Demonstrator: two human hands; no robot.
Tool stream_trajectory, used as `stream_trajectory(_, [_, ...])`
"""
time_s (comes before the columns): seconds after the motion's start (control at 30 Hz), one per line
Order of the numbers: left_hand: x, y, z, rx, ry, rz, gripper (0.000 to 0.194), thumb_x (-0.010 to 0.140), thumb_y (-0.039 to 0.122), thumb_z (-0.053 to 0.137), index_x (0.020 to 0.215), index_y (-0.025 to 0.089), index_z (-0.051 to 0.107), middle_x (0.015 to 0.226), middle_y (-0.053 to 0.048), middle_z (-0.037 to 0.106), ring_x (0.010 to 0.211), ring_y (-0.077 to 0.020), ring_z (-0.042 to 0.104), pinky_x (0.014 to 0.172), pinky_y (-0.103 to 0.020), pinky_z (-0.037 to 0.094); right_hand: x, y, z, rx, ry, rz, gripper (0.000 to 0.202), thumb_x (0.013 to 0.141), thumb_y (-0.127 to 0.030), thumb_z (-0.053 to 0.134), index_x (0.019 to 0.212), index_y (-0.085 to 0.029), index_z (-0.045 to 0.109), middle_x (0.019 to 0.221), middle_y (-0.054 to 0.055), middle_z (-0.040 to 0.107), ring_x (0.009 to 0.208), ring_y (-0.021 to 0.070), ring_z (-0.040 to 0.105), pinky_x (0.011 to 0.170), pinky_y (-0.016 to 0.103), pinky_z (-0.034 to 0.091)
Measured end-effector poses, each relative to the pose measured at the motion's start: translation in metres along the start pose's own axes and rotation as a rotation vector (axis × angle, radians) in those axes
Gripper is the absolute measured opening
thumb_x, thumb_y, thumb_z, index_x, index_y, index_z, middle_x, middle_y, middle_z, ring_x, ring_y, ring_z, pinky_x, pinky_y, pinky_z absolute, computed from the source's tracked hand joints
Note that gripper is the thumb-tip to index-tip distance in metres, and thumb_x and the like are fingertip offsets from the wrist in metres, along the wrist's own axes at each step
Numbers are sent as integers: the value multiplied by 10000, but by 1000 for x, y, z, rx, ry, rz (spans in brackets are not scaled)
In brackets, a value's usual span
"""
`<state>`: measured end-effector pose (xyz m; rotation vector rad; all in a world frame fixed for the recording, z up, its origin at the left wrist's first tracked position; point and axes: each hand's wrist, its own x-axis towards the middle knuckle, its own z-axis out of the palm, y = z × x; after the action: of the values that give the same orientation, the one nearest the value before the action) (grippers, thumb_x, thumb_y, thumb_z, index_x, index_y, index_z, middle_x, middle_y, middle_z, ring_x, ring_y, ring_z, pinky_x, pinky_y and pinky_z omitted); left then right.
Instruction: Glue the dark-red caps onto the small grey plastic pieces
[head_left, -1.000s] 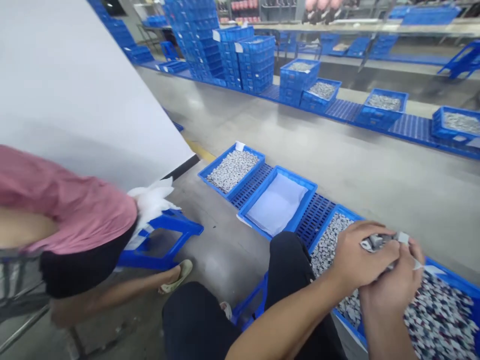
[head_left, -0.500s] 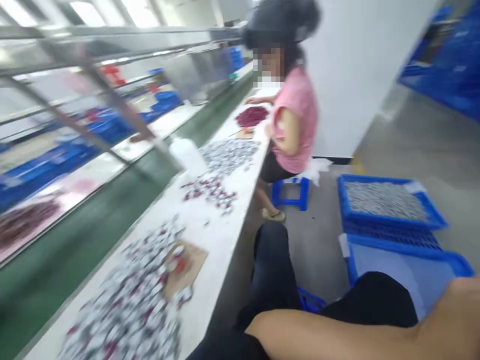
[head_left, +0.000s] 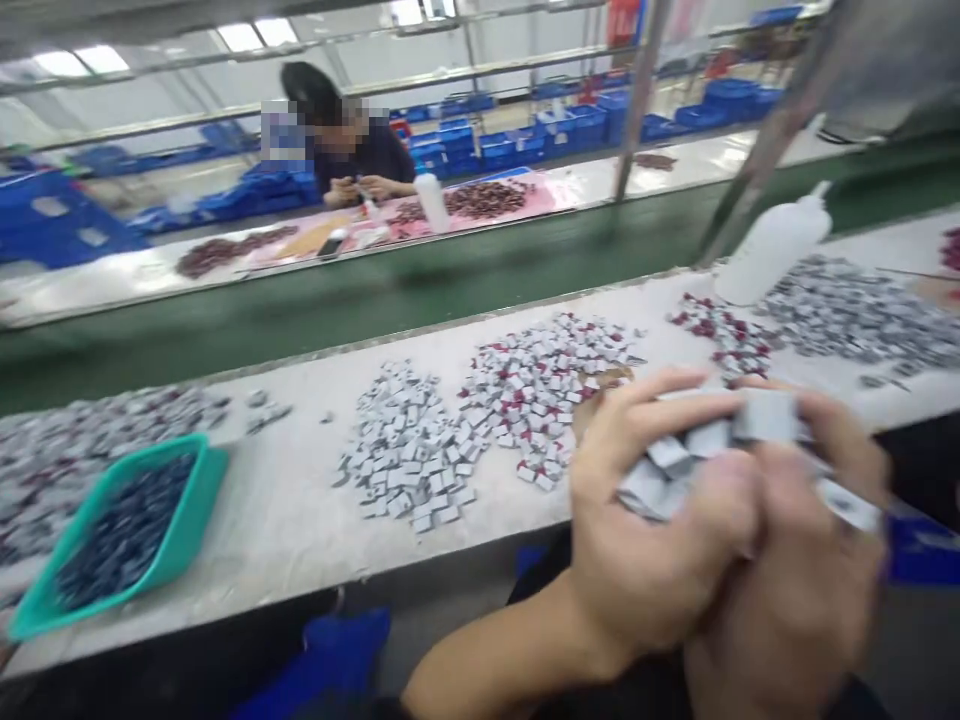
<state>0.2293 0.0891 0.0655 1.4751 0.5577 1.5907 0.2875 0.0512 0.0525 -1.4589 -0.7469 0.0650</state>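
Note:
My left hand (head_left: 645,540) and my right hand (head_left: 806,560) are cupped together at the lower right, above the table's front edge. Between them they hold a heap of small light grey blocks (head_left: 709,440), fingers curled round it and thumbs side by side on top. Left of my hands, a pile of loose grey blocks (head_left: 409,445) lies on the white table (head_left: 292,500). Beside it spreads a pile of grey pieces with dark red parts (head_left: 525,380). A piece of brown card (head_left: 607,380) shows partly behind my left hand.
A green tray (head_left: 206,500) of dark parts stands at the left beside more grey pieces. A white bottle (head_left: 776,250) leans at the right. Across the green strip (head_left: 360,305), a person (head_left: 367,150) works at another bench. Metal posts rise at the right.
The view has swung left from the floor crates and the pink-shirted person to the table. Both hands now show, holding grey blocks; before, only a blurred forearm and part of a hand showed.

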Motion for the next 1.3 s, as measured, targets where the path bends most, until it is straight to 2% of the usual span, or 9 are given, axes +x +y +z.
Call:
stream_trajectory(0.1, [9, -11, -60, 94, 254, -17, 190, 1090, 203, 750, 1197, 273, 891, 1401, -49, 845, 1425, -254, 771, 1244, -375, 630, -13, -6, 58, 268, -254, 15, 271, 1098, -537, 741, 1277, -350, 824, 1364, 61, 798, 1256, 344, 811, 1115, 614, 700])
stream_trajectory(0.27, [28, -45, -146, 174, 575, -84, 206, 1102, 402, 745, 1196, 271, 874, 1308, -61, 877, 1263, -261, 827, 1145, -399, 661, -46, -6, 171, 508, -619, 104, 258, 1047, -470, 766, 1229, -303, 841, 1367, 92, 792, 1237, 279, 785, 1136, 489, 666])
stream_trajectory(0.4, [48, -84, -204, 276, 731, -171, 219, 1015, 412, 761, 1098, 236, 861, 1216, -76, 885, 1207, -261, 825, 1094, -374, 653, -70, 19, 252, 482, -733, 247, 305, 1013, -451, 722, 1204, -237, 823, 1383, 109, 803, 1346, 291, 745, 1246, 499, 589])
stream_trajectory(0.5, [58, -107, -230, 342, 756, -218, 183, 947, 366, 769, 1019, 217, 847, 1160, -78, 889, 1174, -269, 827, 1081, -382, 651, -81, 42, 288, 433, -766, 298, 325, 1010, -434, 667, 1195, -207, 809, 1326, 124, 827, 1307, 302, 760, 1227, 526, 601])
stream_trajectory(0.6, [59, -120, -240, 424, 744, -242, 158, 926, 334, 766, 1007, 224, 845, 1151, -71, 890, 1196, -275, 821, 1110, -388, 641, -86, 59, 299, 396, -762, 287, 327, 1018, -419, 650, 1205, -212, 822, 1337, 121, 827, 1320, 292, 757, 1234, 506, 599])
stream_trajectory(0.73, [54, -127, -239, 537, 700, -228, 178, 963, 295, 724, 1082, 237, 843, 1194, -66, 885, 1193, -267, 815, 1118, -388, 635, -83, 70, 294, 337, -744, 230, 303, 1031, -387, 681, 1237, -248, 853, 1370, 110, 804, 1373, 280, 727, 1266, 474, 580])
stream_trajectory(0.87, [50, -130, -232, 638, 655, -188, 220, 1005, 242, 656, 1149, 232, 822, 1225, -80, 867, 1154, -265, 815, 1091, -397, 638, -76, 75, 287, 271, -761, 178, 253, 1030, -313, 715, 1228, -256, 862, 1348, 113, 797, 1352, 278, 732, 1296, 463, 554])
stream_trajectory(1.1, [51, -126, -238, 755, 517, -114, 373, 1004, 97, 547, 1259, 260, 764, 1350, -82, 841, 1358, -246, 774, 1230, -402, 584, -66, 73, 281, 204, -847, 64, 243, 1002, -163, 706, 1183, -242, 846, 1294, 111, 811, 1341, 308, 722, 1296, 494, 536])
stream_trajectory(1.3, [54, -124, -253, 798, 419, -118, 543, 962, 61, 518, 1418, 287, 708, 1416, -89, 827, 1394, -245, 775, 1254, -441, 589, -57, 69, 272, 258, -896, -14, 371, 1041, -88, 562, 1253, -235, 829, 1418, 95, 831, 1458, 262, 694, 1465, 495, 330])
